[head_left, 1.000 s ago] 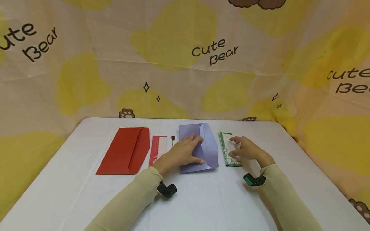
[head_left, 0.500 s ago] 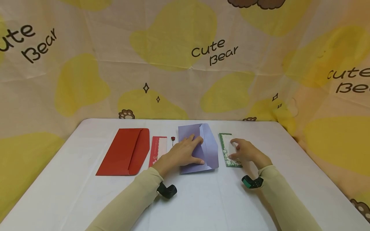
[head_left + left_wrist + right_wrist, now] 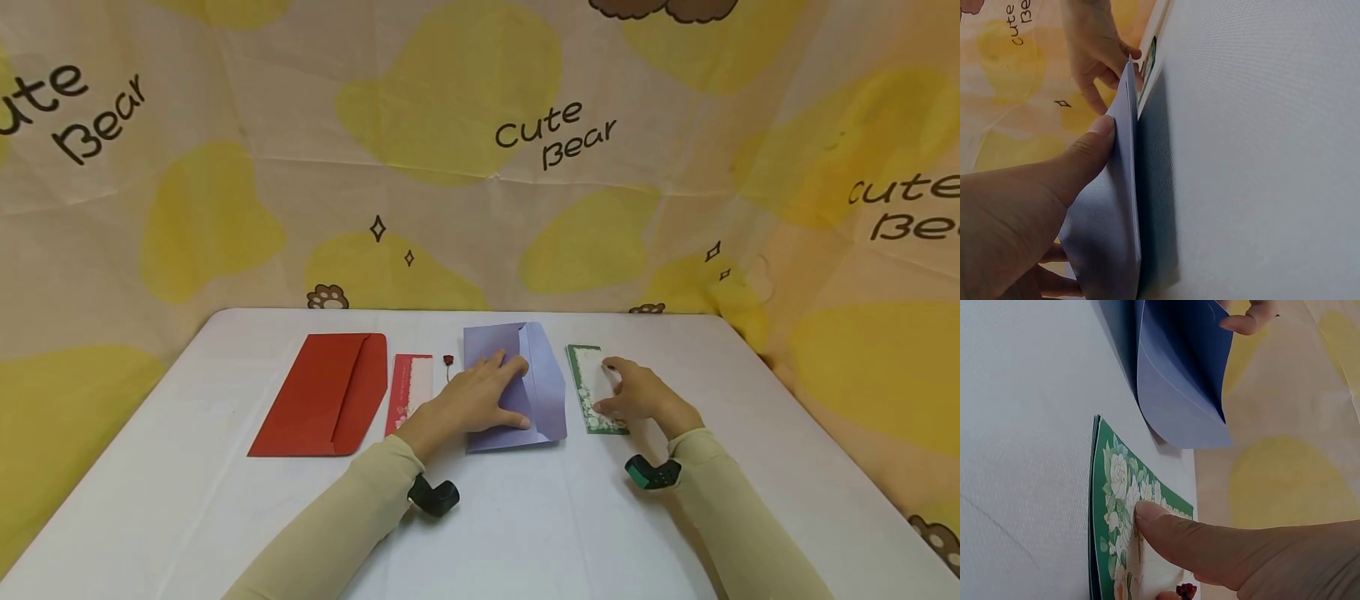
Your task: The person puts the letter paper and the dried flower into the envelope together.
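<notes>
My left hand (image 3: 472,396) rests spread on a lavender envelope (image 3: 551,387). Its thumb lies across the front panel, and the envelope's mouth bulges in the right wrist view, showing a dark blue inside (image 3: 1188,344). To the right lies a green-bordered card (image 3: 588,392) with a white flower print. Over this card is my right hand (image 3: 645,396), its thumb touching the printed flowers and its fingertips farther up. A small dark red rose (image 3: 1186,591) shows beside a fingertip in the right wrist view. Most of the right fingers are hidden there.
A red envelope (image 3: 315,396) with its flap out lies at the left. Beside it is a pink-red card (image 3: 408,383), partly behind my left forearm. Another small red rose (image 3: 448,361) lies between that card and the lavender envelope. All lie on a white table (image 3: 510,533).
My right index finger has drawn in toward the thumb over the green card, and the right wrist has shifted slightly left. The left hand has stayed on the lavender envelope.
</notes>
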Demonstrator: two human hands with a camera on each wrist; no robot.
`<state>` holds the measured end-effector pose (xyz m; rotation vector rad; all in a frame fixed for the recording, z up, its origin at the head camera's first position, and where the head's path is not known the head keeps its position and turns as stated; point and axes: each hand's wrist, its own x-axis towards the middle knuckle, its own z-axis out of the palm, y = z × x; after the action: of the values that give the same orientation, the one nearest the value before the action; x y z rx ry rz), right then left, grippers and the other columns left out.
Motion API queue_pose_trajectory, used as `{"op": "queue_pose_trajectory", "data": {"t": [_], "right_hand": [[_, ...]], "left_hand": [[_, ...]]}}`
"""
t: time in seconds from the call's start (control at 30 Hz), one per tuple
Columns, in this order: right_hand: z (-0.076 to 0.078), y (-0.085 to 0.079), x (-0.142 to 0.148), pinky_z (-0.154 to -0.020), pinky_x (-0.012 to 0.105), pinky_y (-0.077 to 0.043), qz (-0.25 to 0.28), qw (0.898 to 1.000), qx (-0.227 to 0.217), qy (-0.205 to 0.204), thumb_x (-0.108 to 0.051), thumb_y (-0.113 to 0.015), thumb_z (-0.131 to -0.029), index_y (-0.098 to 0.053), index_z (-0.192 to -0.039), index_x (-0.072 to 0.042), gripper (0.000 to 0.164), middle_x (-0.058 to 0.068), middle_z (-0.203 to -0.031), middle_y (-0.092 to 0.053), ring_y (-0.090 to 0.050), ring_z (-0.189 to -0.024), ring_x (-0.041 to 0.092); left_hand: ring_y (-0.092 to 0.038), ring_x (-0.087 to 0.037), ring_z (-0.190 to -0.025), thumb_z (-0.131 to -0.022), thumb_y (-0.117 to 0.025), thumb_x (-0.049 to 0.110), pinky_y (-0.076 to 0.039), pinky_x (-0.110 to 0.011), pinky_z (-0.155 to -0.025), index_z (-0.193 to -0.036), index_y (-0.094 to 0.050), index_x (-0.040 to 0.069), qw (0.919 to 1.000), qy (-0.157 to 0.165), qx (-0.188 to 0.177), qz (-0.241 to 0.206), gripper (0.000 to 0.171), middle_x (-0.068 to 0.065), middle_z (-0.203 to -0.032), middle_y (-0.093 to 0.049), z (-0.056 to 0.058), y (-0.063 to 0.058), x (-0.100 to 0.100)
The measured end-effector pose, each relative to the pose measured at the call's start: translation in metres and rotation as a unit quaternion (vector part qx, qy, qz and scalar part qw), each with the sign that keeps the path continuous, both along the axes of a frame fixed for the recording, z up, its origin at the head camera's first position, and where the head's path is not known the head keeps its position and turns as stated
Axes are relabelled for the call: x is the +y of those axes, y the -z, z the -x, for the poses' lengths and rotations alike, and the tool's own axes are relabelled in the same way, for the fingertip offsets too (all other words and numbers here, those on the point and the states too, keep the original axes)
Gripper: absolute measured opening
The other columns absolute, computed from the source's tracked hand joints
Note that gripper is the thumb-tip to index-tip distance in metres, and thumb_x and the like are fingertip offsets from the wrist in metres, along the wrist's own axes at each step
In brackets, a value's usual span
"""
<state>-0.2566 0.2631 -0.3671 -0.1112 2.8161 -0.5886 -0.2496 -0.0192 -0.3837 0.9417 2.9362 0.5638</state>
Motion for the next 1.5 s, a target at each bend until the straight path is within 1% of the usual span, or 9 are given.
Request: {"op": "queue_pose_trajectory", "data": {"t": [0.13,0.37,0.63,0.77,0.93,1.17,1.27,1.37,1.5], "right_hand": [[0.001,0.0,-0.002,-0.101,0.061,-0.048,-0.004,1.0,0.007,0.005,-0.023,-0.083,-0.084,-0.033,-0.153,0.001,0.088,0.021,-0.112,-0.065,-0.06,-0.1,0.032],[0.001,-0.003,-0.002,-0.088,0.05,-0.054,0.01,1.0,0.021,-0.011,-0.01,-0.082,-0.083,-0.036,-0.151,0.003,0.082,0.023,-0.111,-0.063,-0.061,-0.095,0.031],[0.001,-0.002,0.001,-0.08,0.041,-0.054,0.023,1.0,-0.003,0.002,-0.013,-0.081,-0.086,-0.031,-0.153,-0.002,0.084,0.023,-0.115,-0.062,-0.06,-0.093,0.029],[0.002,-0.001,0.003,-0.085,0.041,-0.051,0.044,0.999,-0.02,-0.002,-0.013,-0.079,-0.088,-0.021,-0.157,-0.007,0.09,0.025,-0.124,-0.055,-0.056,-0.097,0.03],[0.005,0.0,0.005,-0.093,0.049,-0.045,0.061,0.997,-0.001,-0.038,-0.01,-0.079,-0.086,-0.016,-0.158,-0.007,0.096,0.029,-0.141,-0.045,-0.049,-0.104,0.032],[0.006,0.001,0.009,-0.095,0.053,-0.05,0.061,0.994,0.019,-0.091,-0.008,-0.078,-0.087,-0.041,-0.15,-0.007,0.073,0.033,-0.138,-0.049,-0.054,-0.114,0.04],[0.008,0.0,0.013,-0.081,0.039,-0.052,0.072,0.992,0.015,-0.099,-0.009,-0.077,-0.088,-0.051,-0.145,-0.003,0.062,0.032,-0.14,-0.049,-0.056,-0.094,0.031],[0.009,0.0,0.018,-0.066,0.028,-0.045,0.097,0.99,0.002,-0.103,-0.008,-0.075,-0.09,-0.05,-0.145,0.0,0.06,0.031,-0.139,-0.05,-0.051,-0.079,0.02],[0.011,0.0,0.024,-0.075,0.028,-0.051,0.123,0.985,0.005,-0.118,-0.008,-0.071,-0.092,-0.05,-0.145,0.002,0.058,0.03,-0.14,-0.053,-0.059,-0.092,0.024]], "left_hand": [[-0.057,-0.033,-0.117,-0.079,-0.082,0.054,-0.054,-0.049,-0.097,-0.135,-0.046,0.025,1.0,-0.001,-0.001,0.0,0.072,-0.015,-0.139,-0.053,0.001,0.0,0.0],[-0.057,-0.035,-0.121,-0.079,-0.082,0.054,-0.053,-0.051,-0.099,-0.136,-0.046,0.025,1.0,0.002,0.003,0.0,0.073,-0.017,-0.142,-0.052,0.002,0.001,0.0],[-0.056,-0.036,-0.123,-0.079,-0.082,0.054,-0.053,-0.052,-0.1,-0.136,-0.046,0.024,1.0,0.0,0.001,0.002,0.074,-0.017,-0.144,-0.051,0.0,0.002,0.0],[-0.056,-0.037,-0.123,-0.079,-0.082,0.053,-0.053,-0.052,-0.099,-0.135,-0.046,0.024,1.0,0.0,0.001,0.001,0.073,-0.018,-0.143,-0.051,-0.001,0.001,0.0],[-0.056,-0.036,-0.121,-0.079,-0.083,0.053,-0.054,-0.051,-0.097,-0.135,-0.046,0.024,1.0,0.001,0.002,0.0,0.073,-0.017,-0.141,-0.052,-0.001,0.001,0.0],[-0.056,-0.034,-0.119,-0.079,-0.082,0.054,-0.054,-0.05,-0.097,-0.135,-0.046,0.024,1.0,0.005,0.005,0.003,0.072,-0.016,-0.141,-0.052,-0.001,0.001,0.001],[-0.056,-0.033,-0.118,-0.079,-0.082,0.054,-0.054,-0.049,-0.097,-0.135,-0.046,0.024,1.0,0.007,0.004,0.003,0.073,-0.016,-0.14,-0.052,-0.001,0.001,0.001],[-0.056,-0.032,-0.116,-0.08,-0.082,0.054,-0.054,-0.048,-0.096,-0.135,-0.046,0.025,0.9999,0.008,0.005,0.004,0.073,-0.015,-0.138,-0.053,-0.001,0.0,0.001],[-0.056,-0.033,-0.12,-0.08,-0.081,0.055,-0.054,-0.049,-0.098,-0.136,-0.045,0.025,1.0,0.005,0.0,0.006,0.073,-0.016,-0.142,-0.051,0.0,0.001,0.001]]}}
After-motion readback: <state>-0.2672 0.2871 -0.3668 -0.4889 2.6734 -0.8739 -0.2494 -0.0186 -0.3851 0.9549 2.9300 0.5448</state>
